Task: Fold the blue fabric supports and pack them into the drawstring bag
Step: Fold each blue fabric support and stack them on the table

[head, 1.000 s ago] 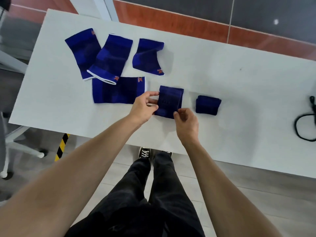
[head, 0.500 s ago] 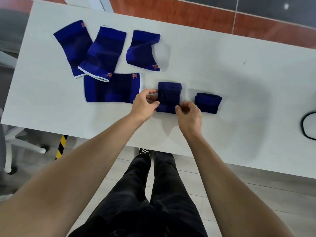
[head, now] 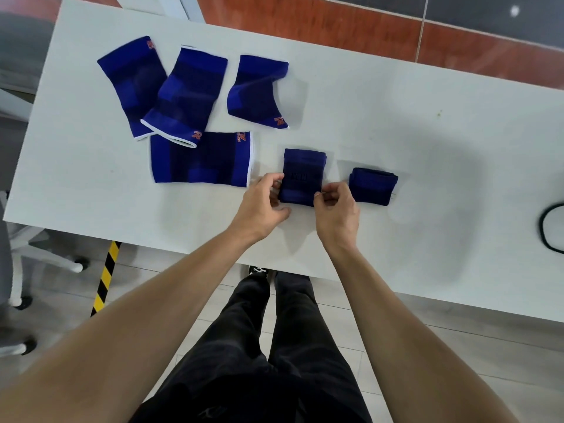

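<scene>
On the white surface (head: 396, 141) lie 6 blue fabric supports. The landmark is the folded support (head: 302, 177) near the front edge, in the middle of the view. The left hand (head: 263, 203) pinches its left side with thumb and fingers, and the right hand (head: 335, 209) pinches its lower right corner with curled fingers; the 2 hands are apart, 1 on each side of this piece. Just to the right of it, not touching, lies a 2nd folded support (head: 373, 186), smaller in outline. To the left of the landmark, just beside the left hand, lies 1 flat support (head: 201, 158) with a white edge. Behind that one are 3 more unfolded supports: the far-left support (head: 131, 83), the overlapping support (head: 186, 93), which covers part of the far-left one and the top of the flat one, and the curved support (head: 256, 90), which lies alone behind the landmark. Far to the right of the landmark, at the border of the view, is 1 black cord (head: 551, 227), only partly seen. Between the 2nd folded support and the cord the surface is bare and wide. In front of the landmark, only a narrow strip remains before the near edge.
</scene>
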A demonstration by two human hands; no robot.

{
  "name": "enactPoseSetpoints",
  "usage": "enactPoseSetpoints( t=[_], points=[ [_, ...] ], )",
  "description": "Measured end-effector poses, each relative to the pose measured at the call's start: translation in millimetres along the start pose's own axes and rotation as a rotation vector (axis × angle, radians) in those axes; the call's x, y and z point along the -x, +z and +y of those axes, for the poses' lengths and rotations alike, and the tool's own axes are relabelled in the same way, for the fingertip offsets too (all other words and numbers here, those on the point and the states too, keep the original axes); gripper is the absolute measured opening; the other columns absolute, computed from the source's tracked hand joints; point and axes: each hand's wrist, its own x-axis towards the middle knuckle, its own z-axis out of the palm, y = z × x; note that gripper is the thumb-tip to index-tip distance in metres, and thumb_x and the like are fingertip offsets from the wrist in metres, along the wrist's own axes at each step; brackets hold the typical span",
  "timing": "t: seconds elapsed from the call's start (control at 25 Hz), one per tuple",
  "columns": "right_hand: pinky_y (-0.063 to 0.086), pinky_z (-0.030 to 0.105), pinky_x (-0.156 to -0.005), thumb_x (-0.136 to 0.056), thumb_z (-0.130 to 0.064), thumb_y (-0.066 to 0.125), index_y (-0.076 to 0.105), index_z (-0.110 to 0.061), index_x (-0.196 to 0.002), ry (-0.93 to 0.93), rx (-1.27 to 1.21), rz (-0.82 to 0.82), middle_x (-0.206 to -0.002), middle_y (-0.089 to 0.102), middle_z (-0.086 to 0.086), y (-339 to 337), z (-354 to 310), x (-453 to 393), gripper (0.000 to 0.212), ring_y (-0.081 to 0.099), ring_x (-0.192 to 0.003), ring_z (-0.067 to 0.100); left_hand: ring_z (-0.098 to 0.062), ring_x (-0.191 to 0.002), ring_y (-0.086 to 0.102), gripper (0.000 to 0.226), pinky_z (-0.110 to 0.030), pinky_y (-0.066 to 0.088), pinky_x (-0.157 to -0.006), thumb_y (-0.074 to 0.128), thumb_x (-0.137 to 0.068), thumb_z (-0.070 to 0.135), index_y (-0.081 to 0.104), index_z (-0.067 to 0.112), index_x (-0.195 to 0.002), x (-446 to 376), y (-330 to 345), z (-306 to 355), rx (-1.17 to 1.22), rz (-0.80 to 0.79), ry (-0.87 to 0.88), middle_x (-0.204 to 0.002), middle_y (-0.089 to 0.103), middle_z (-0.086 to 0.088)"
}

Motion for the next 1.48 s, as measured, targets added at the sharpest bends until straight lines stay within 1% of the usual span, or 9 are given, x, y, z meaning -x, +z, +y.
enactPoseSetpoints(
  t=[0.4, 0.64, 0.8, 0.92, 1.0, 1.08, 1.16, 1.32, 1.48],
  points=[
    [0.041, 0.008, -0.068, -0.099, -0.023, 0.059, 0.062, -0.020, -0.102, 0.045, -0.084, 0.018, -0.089, 0.064, -0.013, -0.3, 1.3, 2.4, 0.005, 0.059, -0.080, 0.002, -0.011, -0.084, 0.066, 0.046, -0.022, 0.057, -0.083, 0.077, -0.080, 0.003, 0.061, 0.014, -0.121, -3.6, -1.9, 4.0, -0.031, 0.065, -0.002, -0.101, 0.066, 0.000],
    [0.043, 0.008, -0.074, -0.102, -0.018, 0.050, 0.067, -0.021, -0.109, 0.070, -0.101, -0.003, -0.107, 0.064, -0.002, -5.1, 8.4, 6.9, 0.019, 0.058, -0.086, 0.003, -0.015, -0.086, 0.067, 0.034, -0.027, 0.056, -0.085, 0.077, -0.084, 0.014, 0.065, 0.014, -0.116, 2.8, 4.2, 1.7, -0.023, 0.158, -0.092, -0.103, 0.067, -0.002],
    [0.052, 0.027, -0.095, -0.098, -0.021, 0.061, 0.067, -0.021, -0.114, 0.056, -0.078, -0.044, -0.112, 0.058, -0.003, -6.7, 4.4, 5.6, 0.018, 0.059, -0.090, 0.002, -0.015, -0.086, 0.065, 0.024, -0.029, 0.055, -0.083, 0.076, -0.086, 0.023, 0.064, 0.014, -0.105, 0.7, 13.5, 14.7, -0.024, 0.213, -0.181, -0.099, 0.067, 0.001],
    [0.049, 0.038, -0.099, -0.093, -0.015, 0.062, 0.059, -0.022, -0.125, -0.134, 0.037, 0.073, -0.119, 0.055, -0.002, -14.5, 0.1, 9.8, 0.034, 0.056, -0.106, 0.013, -0.007, -0.085, 0.064, 0.018, -0.027, 0.056, -0.079, 0.068, -0.090, 0.012, 0.060, 0.013, -0.106, 5.5, 9.8, 32.3, 0.041, 0.262, -0.055, -0.100, 0.066, 0.005],
    [0.038, 0.035, -0.109, -0.087, -0.012, 0.061, 0.053, -0.026, -0.137, -0.367, 0.199, 0.147, -0.136, 0.051, 0.000, -20.6, -9.1, 9.3, 0.052, 0.048, -0.123, 0.019, -0.006, -0.091, 0.065, 0.017, -0.025, 0.056, -0.081, 0.066, -0.090, 0.008, 0.062, 0.016, -0.105, 8.8, 0.9, 43.2, 0.075, 0.226, 0.097, -0.099, 0.068, 0.009],
    [0.027, 0.032, -0.113, -0.085, -0.018, 0.061, 0.055, -0.030, -0.134, -0.478, 0.303, 0.134, -0.143, 0.047, -0.005, -23.6, -23.7, 6.6, 0.051, 0.042, -0.133, 0.018, -0.008, -0.094, 0.067, 0.020, -0.027, 0.056, -0.087, 0.065, -0.091, 0.008, 0.068, 0.020, -0.107, 8.1, -10.9, 52.4, 0.109, 0.150, 0.178, -0.099, 0.071, 0.011],
    [0.029, 0.026, -0.107, -0.090, -0.024, 0.061, 0.065, -0.028, -0.118, -0.457, 0.252, 0.033, -0.127, 0.061, -0.009, -24.4, -30.0, 2.7, 0.029, 0.052, -0.122, 0.015, -0.009, -0.096, 0.068, 0.024, -0.025, 0.055, -0.090, 0.066, -0.093, 0.012, 0.070, 0.024, -0.114, 2.7, -19.9, 57.9, 0.171, 0.112, 0.157, -0.100, 0.073, 0.008],
    [0.052, 0.021, -0.071, -0.098, -0.017, 0.062, 0.070, -0.022, -0.098, -0.066, -0.146, -0.190, -0.088, 0.073, -0.006, -25.6, -26.4, -0.1, 0.010, 0.070, -0.082, 0.009, -0.011, -0.101, 0.071, 0.037, -0.028, 0.053, -0.098, 0.075, -0.088, 0.014, 0.062, 0.020, -0.122, -9.2, -24.0, 48.6, 0.428, 0.170, -0.109, -0.097, 0.077, 0.001],
    [0.054, 0.026, -0.079, -0.096, -0.028, 0.064, 0.072, -0.021, -0.104, -0.070, -0.100, -0.312, -0.096, 0.072, -0.006, -14.7, -16.4, 3.8, 0.013, 0.067, -0.089, 0.010, -0.017, -0.098, 0.073, 0.032, -0.041, 0.058, -0.094, 0.081, -0.083, 0.014, 0.067, 0.018, -0.111, -9.2, -16.4, 35.2, 0.482, 0.181, -0.243, -0.100, 0.076, -0.005]
  ],
)
